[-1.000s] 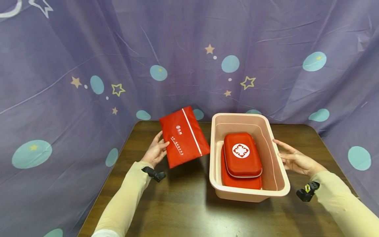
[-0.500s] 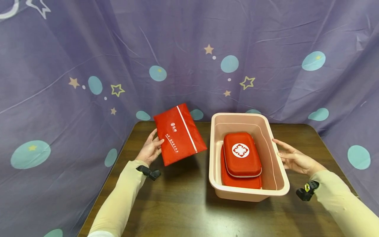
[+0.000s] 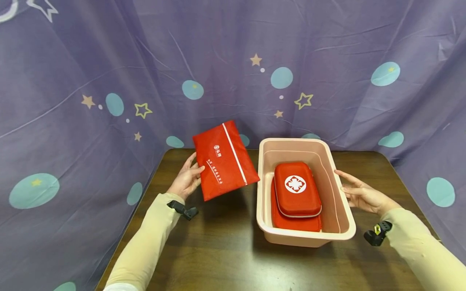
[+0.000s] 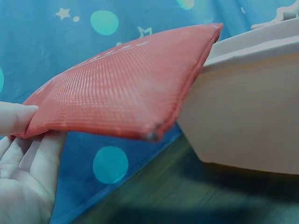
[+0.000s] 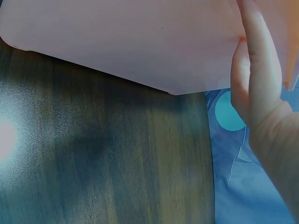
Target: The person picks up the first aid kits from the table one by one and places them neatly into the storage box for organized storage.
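Note:
My left hand (image 3: 187, 178) pinches the left edge of a flat red zip pouch (image 3: 233, 155) with white print, thumb on top and fingers below. In the left wrist view the pouch (image 4: 121, 88) is held tilted above the table, its right corner overlapping the rim of the bin. My right hand (image 3: 365, 198) touches the right side of a pink plastic bin (image 3: 267, 238), with straight fingers at its rim and outer wall. Inside the bin, a red hard case (image 3: 296, 202) with a white cross emblem lies on another flat red item (image 3: 291, 224), mostly hidden beneath it.
The bin stands on a dark wooden table (image 3: 218, 258), right of the middle. A purple curtain (image 3: 218, 60) with stars and blue spots hangs behind the table and along both sides.
The pouch in my left hand first shifted left, then back right, rising slightly away from me. My right hand and the bin stay in place.

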